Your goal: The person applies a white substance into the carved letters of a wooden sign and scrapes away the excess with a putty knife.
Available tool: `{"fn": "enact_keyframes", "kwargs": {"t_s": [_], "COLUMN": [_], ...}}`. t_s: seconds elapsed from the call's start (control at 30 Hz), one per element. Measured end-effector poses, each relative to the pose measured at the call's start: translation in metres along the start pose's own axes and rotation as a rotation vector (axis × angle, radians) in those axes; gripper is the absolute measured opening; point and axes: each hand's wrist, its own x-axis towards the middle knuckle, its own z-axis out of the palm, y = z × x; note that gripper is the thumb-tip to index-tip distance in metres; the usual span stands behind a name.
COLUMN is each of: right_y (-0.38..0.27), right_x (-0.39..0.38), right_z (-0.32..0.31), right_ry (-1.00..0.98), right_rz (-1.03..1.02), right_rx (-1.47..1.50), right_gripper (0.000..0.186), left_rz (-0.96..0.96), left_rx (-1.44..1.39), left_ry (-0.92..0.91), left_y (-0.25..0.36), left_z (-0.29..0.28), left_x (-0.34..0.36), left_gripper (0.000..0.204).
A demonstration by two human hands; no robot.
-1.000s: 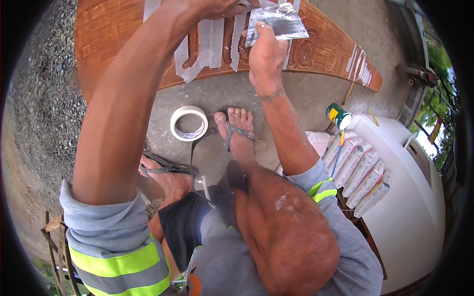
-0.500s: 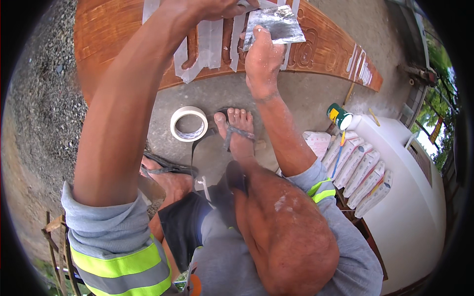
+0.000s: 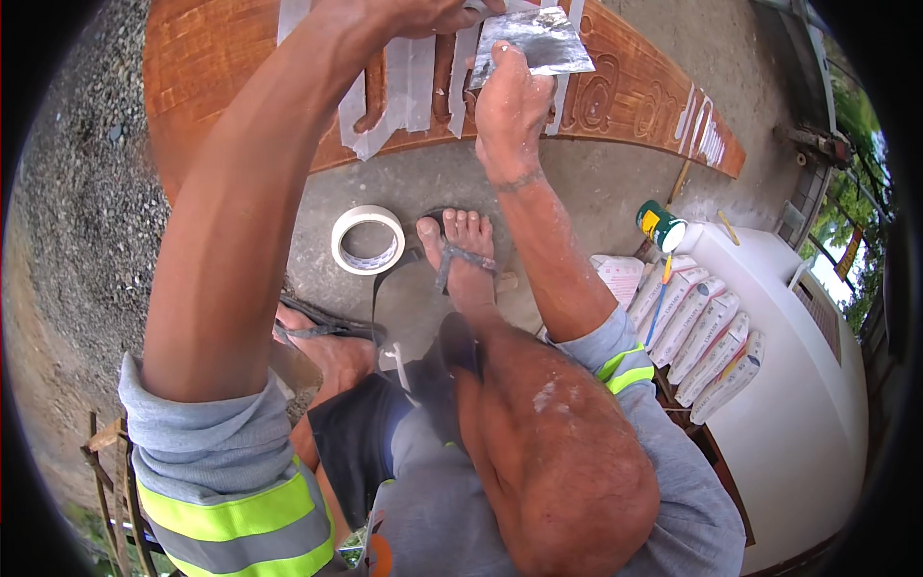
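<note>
Pressing a thumb over the smeared metal plate [image 3: 538, 40], our right hand [image 3: 514, 106] closes firmly around its near edge, above the wooden board [image 3: 192, 77]. Our left hand [image 3: 437, 13] bends beside the plate at the picture's top; we cannot tell how far open it is or whether it holds anything. Strips of tape [image 3: 411, 87] flank the carved grooves [image 3: 441, 87], so we judge this to be filling or scraping between them. The next move likely calls for a flat, steady plate. Our tape roll [image 3: 368, 213] lies on the floor [image 3: 615, 192].
</note>
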Motion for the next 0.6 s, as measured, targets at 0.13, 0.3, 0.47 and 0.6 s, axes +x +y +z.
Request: {"fn": "enact_keyframes", "kwargs": {"t_s": [0.13, 0.3, 0.47, 0.6], "right_y": [0.010, 0.006, 0.007, -0.005], "right_x": [0.002, 0.001, -0.002, -0.003], "right_z": [0.001, -0.008, -0.013, -0.007], "right_ry": [-0.047, -0.154, -0.167, -0.077], "right_rz": [-0.152, -0.432, -0.287, -0.061], "right_rx": [-0.153, -0.416, -0.314, -0.144], "right_gripper": [0.021, 0.012, 0.015, 0.026], "left_rz": [0.028, 0.008, 0.014, 0.020], "left_rx": [-0.014, 0.006, -0.034, -0.019], "left_ry": [0.031, 0.028, 0.032, 0.034], "left_y": [0.002, 0.000, -0.003, -0.001], "left_z": [-0.002, 0.000, 0.002, 0.002], "left_x": [-0.001, 0.001, -0.001, 0.000], "left_gripper": [0.024, 0.022, 0.023, 0.024]}}
